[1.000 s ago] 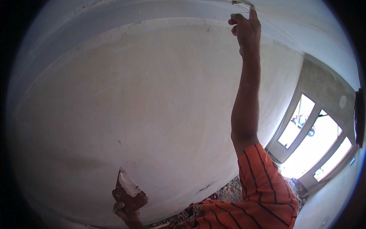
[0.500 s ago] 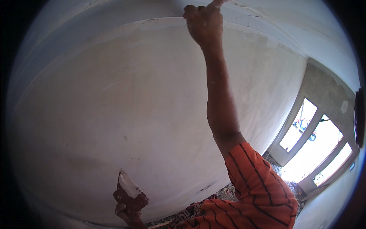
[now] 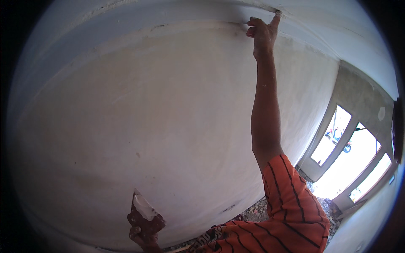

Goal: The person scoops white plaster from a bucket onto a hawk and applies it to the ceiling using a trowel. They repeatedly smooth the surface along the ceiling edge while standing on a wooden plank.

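Note:
My left hand (image 3: 141,237), low in the view, grips a dark reddish-brown flat plate (image 3: 147,224) with a pointed top. A smear of white putty (image 3: 144,207) lies on the plate's face. My right arm reaches far up to the cornice (image 3: 190,12) along the top of the wall. There my right hand (image 3: 263,33) has its index finger stretched out, its tip against the seam (image 3: 265,6) between cornice and ceiling. Its other fingers are bent and apart, with no tool visible in them.
A long plastered wall (image 3: 168,105) fills the middle. At the right, an end wall has bright door and window openings (image 3: 348,162), with a motorcycle (image 3: 337,135) outside. Rubble (image 3: 257,211) lies on the floor along the wall's foot.
My right hand has moved right along the cornice, and its outstretched fingertip now shows at the seam. The left hand and its plate are nearly where they were.

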{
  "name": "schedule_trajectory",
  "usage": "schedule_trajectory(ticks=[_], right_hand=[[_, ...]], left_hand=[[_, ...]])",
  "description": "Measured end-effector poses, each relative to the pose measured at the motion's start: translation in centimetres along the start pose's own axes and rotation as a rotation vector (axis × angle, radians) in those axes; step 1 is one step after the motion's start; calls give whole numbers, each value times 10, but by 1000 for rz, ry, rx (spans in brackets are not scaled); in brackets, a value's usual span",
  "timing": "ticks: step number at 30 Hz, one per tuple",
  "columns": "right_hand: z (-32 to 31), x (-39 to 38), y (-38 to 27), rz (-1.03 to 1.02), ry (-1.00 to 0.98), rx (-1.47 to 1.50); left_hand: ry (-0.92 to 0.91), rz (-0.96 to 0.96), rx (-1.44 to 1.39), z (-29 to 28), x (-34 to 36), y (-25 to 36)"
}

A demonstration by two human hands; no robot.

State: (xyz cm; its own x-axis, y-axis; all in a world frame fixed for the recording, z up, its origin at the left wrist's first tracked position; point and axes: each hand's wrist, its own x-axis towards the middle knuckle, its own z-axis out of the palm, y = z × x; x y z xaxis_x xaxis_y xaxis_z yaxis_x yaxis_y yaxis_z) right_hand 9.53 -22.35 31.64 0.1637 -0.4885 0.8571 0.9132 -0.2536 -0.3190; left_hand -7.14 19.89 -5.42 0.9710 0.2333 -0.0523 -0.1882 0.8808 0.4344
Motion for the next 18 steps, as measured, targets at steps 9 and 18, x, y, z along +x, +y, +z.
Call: schedule_trajectory(ticks=[9, 18], right_hand=[[75, -31, 8, -65, -202, -149], [93, -68, -78, -57, -297, -921]], left_hand=[[-106, -133, -71, -14, -4, 8], [-16, 32, -74, -18, 0, -7]])
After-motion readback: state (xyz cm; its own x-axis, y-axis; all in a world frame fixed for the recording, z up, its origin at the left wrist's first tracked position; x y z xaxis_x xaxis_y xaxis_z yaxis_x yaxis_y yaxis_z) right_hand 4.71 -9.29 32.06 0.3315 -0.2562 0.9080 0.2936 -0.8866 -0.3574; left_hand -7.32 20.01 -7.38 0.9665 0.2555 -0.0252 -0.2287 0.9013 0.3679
